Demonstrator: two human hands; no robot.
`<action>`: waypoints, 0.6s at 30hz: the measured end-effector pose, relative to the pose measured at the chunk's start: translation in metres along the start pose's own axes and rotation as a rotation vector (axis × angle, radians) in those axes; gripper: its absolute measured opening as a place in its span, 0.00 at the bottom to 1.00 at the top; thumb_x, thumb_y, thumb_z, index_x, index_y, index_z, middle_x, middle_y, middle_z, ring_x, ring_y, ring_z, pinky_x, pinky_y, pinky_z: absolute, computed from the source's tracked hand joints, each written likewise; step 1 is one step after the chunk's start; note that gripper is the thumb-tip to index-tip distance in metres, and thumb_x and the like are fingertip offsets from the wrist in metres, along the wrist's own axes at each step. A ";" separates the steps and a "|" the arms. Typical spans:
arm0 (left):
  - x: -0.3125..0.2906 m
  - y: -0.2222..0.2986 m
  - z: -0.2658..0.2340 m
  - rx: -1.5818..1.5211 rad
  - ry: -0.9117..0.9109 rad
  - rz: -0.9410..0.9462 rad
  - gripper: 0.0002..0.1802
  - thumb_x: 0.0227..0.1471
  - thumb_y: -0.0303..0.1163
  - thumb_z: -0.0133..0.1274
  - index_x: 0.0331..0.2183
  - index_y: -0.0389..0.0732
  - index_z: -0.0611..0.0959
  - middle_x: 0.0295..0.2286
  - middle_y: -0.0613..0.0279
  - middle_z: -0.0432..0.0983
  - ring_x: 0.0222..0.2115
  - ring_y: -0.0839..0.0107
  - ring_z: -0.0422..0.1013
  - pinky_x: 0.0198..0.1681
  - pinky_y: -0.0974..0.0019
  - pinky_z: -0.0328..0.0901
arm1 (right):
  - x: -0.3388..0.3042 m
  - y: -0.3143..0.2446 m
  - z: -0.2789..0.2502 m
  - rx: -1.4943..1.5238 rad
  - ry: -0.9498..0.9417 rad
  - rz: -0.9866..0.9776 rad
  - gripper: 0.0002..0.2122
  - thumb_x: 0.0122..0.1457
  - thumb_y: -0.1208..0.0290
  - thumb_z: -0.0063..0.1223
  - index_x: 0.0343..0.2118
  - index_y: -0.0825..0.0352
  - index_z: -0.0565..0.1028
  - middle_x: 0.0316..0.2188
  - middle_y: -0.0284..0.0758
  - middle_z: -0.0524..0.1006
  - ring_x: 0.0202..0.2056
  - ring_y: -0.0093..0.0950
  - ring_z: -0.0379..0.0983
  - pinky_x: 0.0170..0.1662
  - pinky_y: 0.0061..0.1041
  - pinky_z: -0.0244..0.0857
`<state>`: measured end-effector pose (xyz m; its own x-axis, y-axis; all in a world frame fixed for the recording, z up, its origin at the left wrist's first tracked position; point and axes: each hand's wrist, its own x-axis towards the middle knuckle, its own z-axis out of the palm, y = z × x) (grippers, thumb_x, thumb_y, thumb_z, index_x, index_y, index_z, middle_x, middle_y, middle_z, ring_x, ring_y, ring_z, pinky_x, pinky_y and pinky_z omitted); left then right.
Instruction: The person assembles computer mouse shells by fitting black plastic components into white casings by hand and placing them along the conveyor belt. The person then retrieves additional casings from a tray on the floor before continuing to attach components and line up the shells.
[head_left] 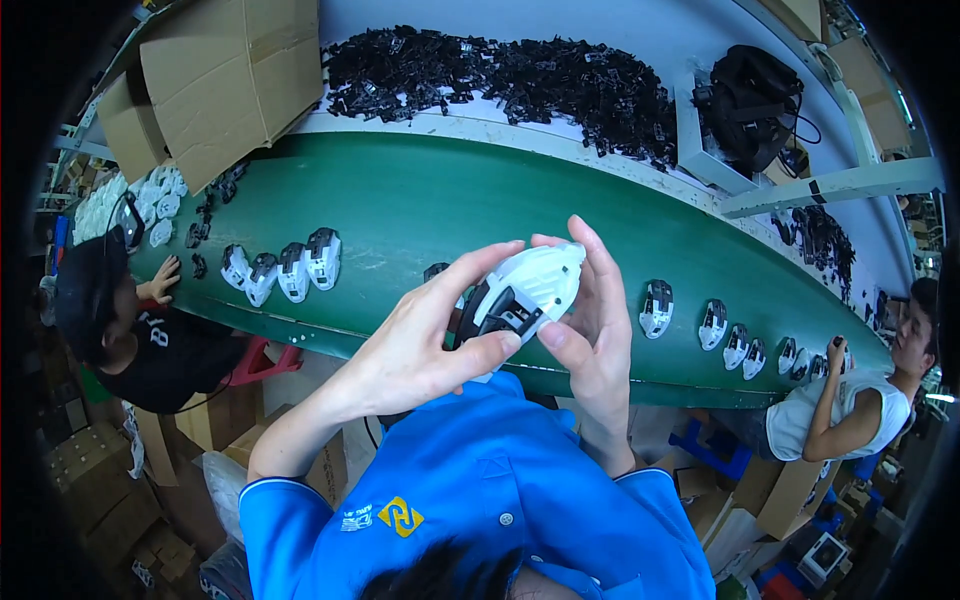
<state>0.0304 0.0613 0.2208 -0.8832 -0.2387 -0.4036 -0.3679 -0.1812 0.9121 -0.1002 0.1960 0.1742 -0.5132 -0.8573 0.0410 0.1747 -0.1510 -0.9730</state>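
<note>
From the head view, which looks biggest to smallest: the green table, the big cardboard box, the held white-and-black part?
1. Green table
2. Cardboard box
3. White-and-black part, though it's held up nearer the camera

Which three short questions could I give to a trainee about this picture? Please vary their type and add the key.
1. True or false: the left hand and the right hand both touch the white unit.
2. Similar units lie on the green surface: A) only left of the hands; B) only right; C) on both sides.
3. Fill in: the heap of small parts beyond the surface is ____ in colour.

Key: 1 true; 2 C; 3 black.
</note>
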 end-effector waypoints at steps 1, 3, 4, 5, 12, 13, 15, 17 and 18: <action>0.000 0.000 0.000 -0.019 -0.005 0.001 0.42 0.46 0.34 0.52 0.61 0.41 0.54 0.46 0.49 0.66 0.32 0.70 0.73 0.24 0.73 0.68 | 0.000 0.001 0.000 0.000 0.001 0.001 0.37 0.50 0.74 0.56 0.62 0.67 0.50 0.56 0.46 0.61 0.52 0.34 0.65 0.47 0.31 0.70; 0.000 -0.005 -0.002 -0.069 -0.016 0.009 0.42 0.46 0.34 0.52 0.61 0.41 0.54 0.46 0.49 0.65 0.32 0.69 0.73 0.24 0.73 0.69 | -0.001 0.002 0.001 0.032 0.026 0.004 0.36 0.51 0.73 0.55 0.62 0.66 0.50 0.55 0.46 0.62 0.52 0.34 0.65 0.47 0.31 0.70; 0.000 -0.006 -0.002 -0.120 -0.025 0.018 0.43 0.45 0.33 0.51 0.61 0.42 0.53 0.47 0.49 0.65 0.32 0.69 0.73 0.25 0.73 0.69 | -0.001 0.002 0.001 0.032 0.025 0.004 0.36 0.51 0.73 0.55 0.62 0.66 0.50 0.55 0.46 0.62 0.52 0.34 0.65 0.47 0.31 0.70; 0.000 -0.006 -0.002 -0.120 -0.025 0.018 0.43 0.45 0.33 0.51 0.61 0.42 0.53 0.47 0.49 0.65 0.32 0.69 0.73 0.25 0.73 0.69 | -0.001 0.002 0.001 0.030 0.026 0.005 0.36 0.51 0.73 0.55 0.62 0.67 0.50 0.55 0.46 0.62 0.52 0.34 0.65 0.47 0.31 0.70; 0.004 -0.013 0.003 -0.007 0.030 0.076 0.40 0.45 0.31 0.51 0.60 0.41 0.57 0.46 0.47 0.67 0.35 0.65 0.73 0.33 0.67 0.69 | -0.003 0.007 0.001 -0.004 0.040 -0.010 0.36 0.50 0.75 0.55 0.62 0.67 0.50 0.55 0.46 0.62 0.52 0.34 0.66 0.46 0.30 0.71; 0.006 -0.018 0.004 0.071 0.070 0.136 0.38 0.46 0.33 0.53 0.58 0.40 0.60 0.45 0.44 0.69 0.39 0.62 0.72 0.40 0.62 0.69 | -0.004 0.009 0.002 -0.003 0.037 -0.008 0.36 0.50 0.75 0.55 0.62 0.67 0.50 0.55 0.46 0.62 0.52 0.34 0.66 0.46 0.30 0.71; 0.009 -0.029 0.006 0.054 0.090 0.126 0.38 0.44 0.34 0.53 0.57 0.39 0.62 0.45 0.43 0.69 0.42 0.59 0.72 0.44 0.61 0.67 | -0.007 0.016 0.003 -0.102 0.074 -0.006 0.36 0.49 0.77 0.55 0.61 0.67 0.51 0.54 0.46 0.63 0.52 0.35 0.66 0.43 0.30 0.72; 0.015 -0.044 0.007 0.033 0.107 0.113 0.38 0.43 0.35 0.54 0.56 0.38 0.63 0.45 0.42 0.70 0.44 0.57 0.71 0.47 0.60 0.65 | -0.008 0.032 0.002 -0.174 0.096 0.017 0.36 0.48 0.77 0.56 0.60 0.68 0.52 0.54 0.45 0.64 0.51 0.35 0.67 0.42 0.29 0.73; 0.019 -0.051 0.007 0.086 0.144 0.087 0.38 0.42 0.35 0.55 0.56 0.38 0.64 0.45 0.42 0.70 0.45 0.56 0.70 0.47 0.60 0.65 | -0.009 0.040 0.001 -0.247 0.118 0.035 0.36 0.47 0.77 0.57 0.59 0.68 0.53 0.53 0.45 0.65 0.50 0.35 0.68 0.41 0.28 0.73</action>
<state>0.0307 0.0726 0.1670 -0.8643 -0.3849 -0.3237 -0.3212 -0.0727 0.9442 -0.0883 0.1973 0.1354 -0.6074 -0.7944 -0.0062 -0.0093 0.0148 -0.9998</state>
